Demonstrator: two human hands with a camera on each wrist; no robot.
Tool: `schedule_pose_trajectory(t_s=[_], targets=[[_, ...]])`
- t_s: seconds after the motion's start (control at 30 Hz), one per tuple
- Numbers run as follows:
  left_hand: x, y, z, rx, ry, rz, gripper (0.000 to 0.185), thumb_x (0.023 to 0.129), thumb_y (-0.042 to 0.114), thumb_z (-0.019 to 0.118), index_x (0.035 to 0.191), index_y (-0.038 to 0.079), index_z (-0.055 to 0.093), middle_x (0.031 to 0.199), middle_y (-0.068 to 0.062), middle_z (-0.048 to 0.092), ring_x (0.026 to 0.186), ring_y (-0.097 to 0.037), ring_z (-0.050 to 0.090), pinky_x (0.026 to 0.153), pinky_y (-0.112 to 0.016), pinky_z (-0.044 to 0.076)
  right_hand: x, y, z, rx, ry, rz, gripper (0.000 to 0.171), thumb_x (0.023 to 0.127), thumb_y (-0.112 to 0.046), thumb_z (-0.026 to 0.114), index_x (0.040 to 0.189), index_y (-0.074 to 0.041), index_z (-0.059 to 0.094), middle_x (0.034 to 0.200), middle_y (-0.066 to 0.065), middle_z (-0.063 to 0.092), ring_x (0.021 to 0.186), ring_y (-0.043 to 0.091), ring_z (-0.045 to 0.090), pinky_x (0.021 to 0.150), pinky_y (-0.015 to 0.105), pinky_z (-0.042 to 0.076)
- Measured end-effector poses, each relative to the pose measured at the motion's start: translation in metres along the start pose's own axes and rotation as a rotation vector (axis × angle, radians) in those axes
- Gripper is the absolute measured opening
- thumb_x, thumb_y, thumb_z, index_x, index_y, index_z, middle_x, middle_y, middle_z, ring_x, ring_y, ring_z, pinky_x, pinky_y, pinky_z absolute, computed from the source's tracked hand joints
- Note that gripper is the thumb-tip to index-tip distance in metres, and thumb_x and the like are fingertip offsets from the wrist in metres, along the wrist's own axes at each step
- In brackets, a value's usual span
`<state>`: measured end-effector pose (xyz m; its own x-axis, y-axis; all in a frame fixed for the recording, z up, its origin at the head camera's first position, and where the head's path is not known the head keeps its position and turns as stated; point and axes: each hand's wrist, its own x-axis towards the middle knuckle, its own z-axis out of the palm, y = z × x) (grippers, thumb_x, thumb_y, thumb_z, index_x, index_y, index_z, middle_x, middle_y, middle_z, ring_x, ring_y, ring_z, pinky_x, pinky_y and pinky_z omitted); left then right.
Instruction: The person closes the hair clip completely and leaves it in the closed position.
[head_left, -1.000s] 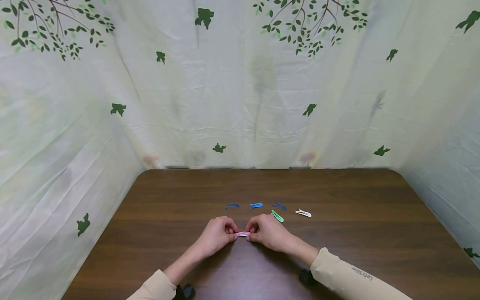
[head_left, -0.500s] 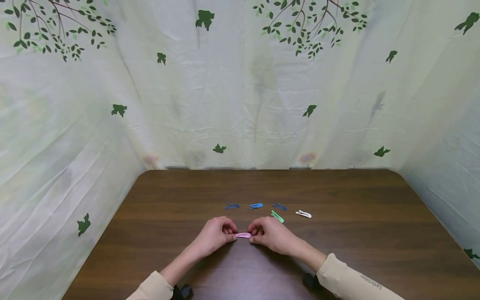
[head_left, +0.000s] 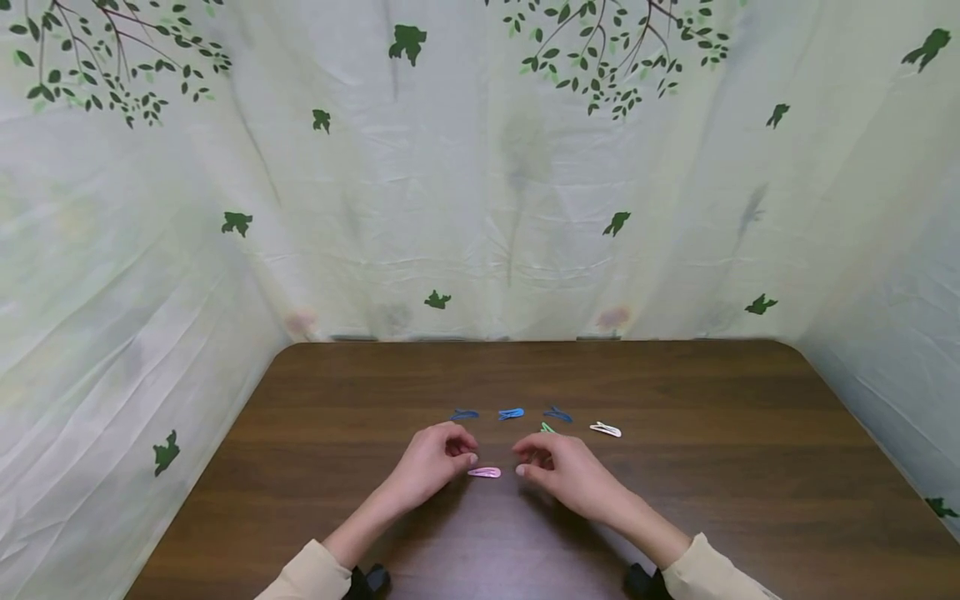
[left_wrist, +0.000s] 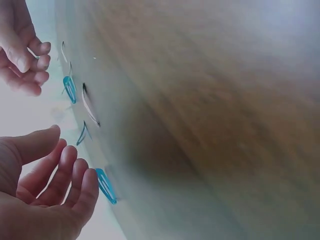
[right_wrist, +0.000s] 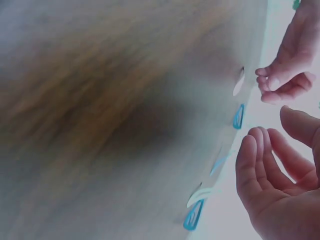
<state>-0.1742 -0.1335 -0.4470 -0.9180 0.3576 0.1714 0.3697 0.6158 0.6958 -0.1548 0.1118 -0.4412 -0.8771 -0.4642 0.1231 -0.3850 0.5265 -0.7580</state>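
A pink snap hair clip [head_left: 485, 472] lies flat on the brown table between the two hands. Just left of it my left hand [head_left: 433, 460] hovers, fingers loosely bent and nothing between them; in the left wrist view the thumb stands apart from the fingers. My right hand [head_left: 566, 473] is a short way right of the clip, its thumb and fingers also parted and holding nothing. Behind it shows part of a green hair clip [head_left: 547, 427], the remainder hidden by the hand.
Farther back lie a dark blue clip [head_left: 465, 414], a bright blue clip [head_left: 512, 413], another dark blue clip [head_left: 557, 414] and a white clip [head_left: 605, 429]. The table [head_left: 712, 483] ends at a leaf-patterned curtain [head_left: 480, 183] hanging behind and at both sides.
Both hands held the pink clip's ends a second ago. They have let go: the right hand has drawn away rightward, now partly covering the green clip, and the left has risen slightly.
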Motion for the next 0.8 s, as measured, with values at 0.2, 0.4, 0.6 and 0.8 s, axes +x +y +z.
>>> schedule_pose_trajectory(t_s=[0.2, 0.4, 0.6, 0.8], targets=[[0.009, 0.005, 0.006, -0.048, -0.011, 0.004, 0.01, 0.084, 0.008, 0.076, 0.093, 0.007, 0.073, 0.082, 0.01, 0.062, 0.076, -0.01, 0.059, 0.07, -0.026, 0.05, -0.01, 0.002, -0.009, 0.0, 0.065, 0.028, 0.022, 0.091, -0.017, 0.071, 0.112, -0.012, 0.07, 0.088, -0.013, 0.064, 0.078, 0.007, 0.06, 0.071, 0.027, 0.051], [0.017, 0.01, 0.013, -0.07, -0.031, -0.007, 0.011, 0.085, 0.01, 0.076, 0.094, 0.007, 0.073, 0.083, 0.01, 0.064, 0.076, -0.01, 0.061, 0.071, -0.026, 0.051, -0.018, 0.008, -0.018, -0.001, 0.113, 0.043, 0.024, 0.09, -0.017, 0.073, 0.113, -0.013, 0.07, 0.092, -0.014, 0.064, 0.081, 0.006, 0.061, 0.075, 0.027, 0.052], [0.024, 0.014, 0.02, -0.068, -0.05, 0.015, 0.011, 0.085, 0.01, 0.075, 0.095, 0.007, 0.073, 0.085, 0.008, 0.063, 0.077, -0.01, 0.06, 0.071, -0.026, 0.05, -0.023, 0.015, -0.026, -0.025, 0.157, 0.048, 0.023, 0.089, -0.013, 0.074, 0.111, -0.01, 0.07, 0.088, -0.013, 0.064, 0.08, 0.007, 0.06, 0.074, 0.027, 0.053], [0.032, 0.014, 0.03, -0.07, -0.056, 0.039, 0.011, 0.084, 0.009, 0.075, 0.095, 0.005, 0.073, 0.084, 0.006, 0.064, 0.077, -0.009, 0.061, 0.071, -0.025, 0.05, -0.023, 0.023, -0.033, -0.036, 0.154, 0.077, 0.023, 0.089, -0.013, 0.074, 0.111, -0.007, 0.069, 0.089, -0.009, 0.064, 0.081, 0.009, 0.062, 0.074, 0.028, 0.053]])
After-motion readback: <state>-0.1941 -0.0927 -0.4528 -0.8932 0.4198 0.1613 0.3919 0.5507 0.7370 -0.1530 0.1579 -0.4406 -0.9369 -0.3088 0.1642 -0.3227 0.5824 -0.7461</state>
